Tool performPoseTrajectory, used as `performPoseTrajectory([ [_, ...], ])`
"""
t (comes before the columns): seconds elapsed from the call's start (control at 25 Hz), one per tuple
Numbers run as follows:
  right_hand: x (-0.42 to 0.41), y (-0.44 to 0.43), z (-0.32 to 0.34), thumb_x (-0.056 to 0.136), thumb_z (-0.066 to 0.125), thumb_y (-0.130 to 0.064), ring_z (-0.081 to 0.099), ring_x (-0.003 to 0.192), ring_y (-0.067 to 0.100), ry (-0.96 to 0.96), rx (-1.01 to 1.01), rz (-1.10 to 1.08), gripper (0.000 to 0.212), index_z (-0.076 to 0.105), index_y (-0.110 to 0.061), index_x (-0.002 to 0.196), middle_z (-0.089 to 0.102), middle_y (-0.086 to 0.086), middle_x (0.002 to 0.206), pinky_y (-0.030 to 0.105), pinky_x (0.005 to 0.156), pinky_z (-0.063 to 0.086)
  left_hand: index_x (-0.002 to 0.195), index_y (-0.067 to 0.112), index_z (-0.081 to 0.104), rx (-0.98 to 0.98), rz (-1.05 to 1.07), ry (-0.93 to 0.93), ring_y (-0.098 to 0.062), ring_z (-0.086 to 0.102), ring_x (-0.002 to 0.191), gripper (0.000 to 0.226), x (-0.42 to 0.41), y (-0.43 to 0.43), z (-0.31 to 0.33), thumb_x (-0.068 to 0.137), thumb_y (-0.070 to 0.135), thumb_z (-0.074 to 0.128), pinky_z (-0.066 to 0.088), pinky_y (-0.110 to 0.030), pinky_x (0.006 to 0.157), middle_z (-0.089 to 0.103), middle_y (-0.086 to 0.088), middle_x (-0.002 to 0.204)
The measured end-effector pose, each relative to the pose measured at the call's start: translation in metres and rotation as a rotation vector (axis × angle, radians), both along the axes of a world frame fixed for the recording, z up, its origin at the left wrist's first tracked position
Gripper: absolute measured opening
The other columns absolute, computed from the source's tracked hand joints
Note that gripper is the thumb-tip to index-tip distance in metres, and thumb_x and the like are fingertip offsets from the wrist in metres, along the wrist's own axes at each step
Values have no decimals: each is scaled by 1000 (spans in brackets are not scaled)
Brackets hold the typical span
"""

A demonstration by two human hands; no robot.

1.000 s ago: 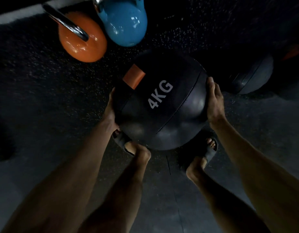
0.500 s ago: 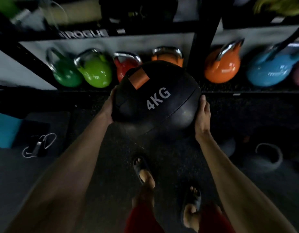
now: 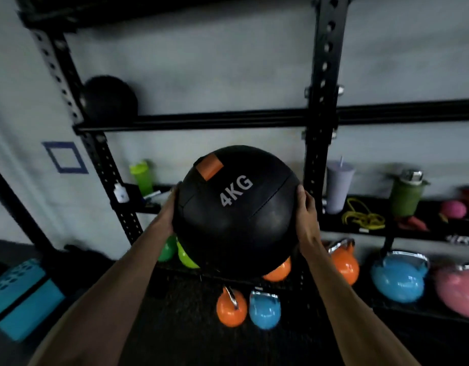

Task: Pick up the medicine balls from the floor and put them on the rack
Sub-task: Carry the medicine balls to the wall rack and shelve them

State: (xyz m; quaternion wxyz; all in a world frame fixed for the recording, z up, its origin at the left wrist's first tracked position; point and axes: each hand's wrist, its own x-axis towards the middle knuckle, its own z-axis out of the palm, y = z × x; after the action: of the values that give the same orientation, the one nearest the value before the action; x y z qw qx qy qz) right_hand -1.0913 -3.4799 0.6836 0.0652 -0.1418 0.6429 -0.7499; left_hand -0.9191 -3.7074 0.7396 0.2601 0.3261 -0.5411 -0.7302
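Left hand (image 3: 170,210), right hand (image 3: 307,215) around ball (image 3: 238,223)

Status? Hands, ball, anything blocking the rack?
Copy: left hand, right hand grip ball at its sides. Ball in air, below shelf. Shelf's left end holds second ball.

Bare left hand (image 3: 170,208) and right hand (image 3: 306,215), forearms bare.

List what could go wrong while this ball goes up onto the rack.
1. The ball is held only by the left hand and right hand at its sides; it could slip and fall onto the orange kettlebell and blue kettlebell below.
2. On the way up it might hit the shelf rail or the post.
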Motion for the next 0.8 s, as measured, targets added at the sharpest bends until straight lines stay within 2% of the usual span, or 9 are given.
performPoseTrajectory([
  [0.08, 4, -2, 45, 100, 41, -61, 50, 131, 22, 57, -25, 14, 62, 50, -19, 145, 57, 3, 139, 36, 112, 37, 75, 16, 76, -39, 13, 57, -16, 72, 63, 60, 12, 1, 43, 104, 49, 35, 52, -23, 64, 76, 0, 68],
  [0.16, 10, -3, 90, 103, 39, -56, 48, 132, 22, 98, -60, 30, 58, 49, -15, 144, 56, 2, 134, 32, 110, 35, 89, 16, 76, -84, 38, 116, -19, 72, 73, 54, 27, 11, 89, 102, 54, 39, 51, -28, 74, 78, -1, 84],
  [0.24, 18, -3, 132, 104, 40, -54, 49, 130, 20, 148, -128, 56, 57, 49, -14, 143, 55, -1, 126, 28, 104, 37, 105, 15, 72, -123, 77, 178, -22, 71, 83, 52, 43, 15, 127, 98, 59, 44, 52, -32, 76, 78, -5, 91],
  [0.32, 23, -4, 165, 102, 40, -59, 51, 129, 19, 183, -170, 104, 62, 46, -16, 146, 55, -1, 132, 28, 102, 38, 105, 16, 74, -140, 99, 189, -24, 70, 88, 57, 54, 22, 157, 94, 64, 47, 52, -32, 76, 76, -9, 96],
  [0.4, 25, -5, 193, 100, 39, -63, 48, 126, 16, 203, -186, 133, 67, 42, -19, 150, 52, -1, 136, 28, 100, 36, 91, 16, 78, -144, 108, 220, -24, 71, 82, 57, 59, 24, 183, 94, 64, 47, 52, -31, 77, 77, -8, 83],
  [0.48, 21, -8, 221, 97, 38, -69, 49, 124, 16, 228, -225, 185, 71, 42, -23, 150, 52, -3, 138, 31, 101, 39, 92, 15, 73, -158, 118, 257, -24, 67, 85, 54, 63, 24, 211, 95, 63, 46, 52, -32, 77, 77, -7, 71],
  [0.6, 17, -15, 269, 95, 40, -71, 54, 124, 21, 285, -286, 240, 72, 40, -23, 149, 55, 0, 136, 40, 105, 46, 97, 17, 73, -224, 133, 296, -25, 65, 88, 54, 63, 17, 258, 92, 66, 50, 51, -35, 75, 76, -8, 69],
  [0.68, 13, -21, 306, 95, 40, -71, 55, 121, 18, 337, -326, 242, 72, 41, -23, 149, 56, -2, 133, 37, 102, 47, 91, 16, 73, -281, 138, 350, -24, 69, 81, 52, 60, 9, 294, 93, 63, 51, 51, -34, 74, 76, -7, 69],
  [0.8, 3, -33, 371, 88, 41, -79, 55, 124, 16, 449, -371, 209, 81, 44, -25, 149, 57, -5, 134, 33, 100, 47, 103, 17, 74, -393, 127, 467, -19, 73, 84, 50, 45, -8, 355, 94, 61, 52, 55, -30, 83, 78, -7, 103],
])
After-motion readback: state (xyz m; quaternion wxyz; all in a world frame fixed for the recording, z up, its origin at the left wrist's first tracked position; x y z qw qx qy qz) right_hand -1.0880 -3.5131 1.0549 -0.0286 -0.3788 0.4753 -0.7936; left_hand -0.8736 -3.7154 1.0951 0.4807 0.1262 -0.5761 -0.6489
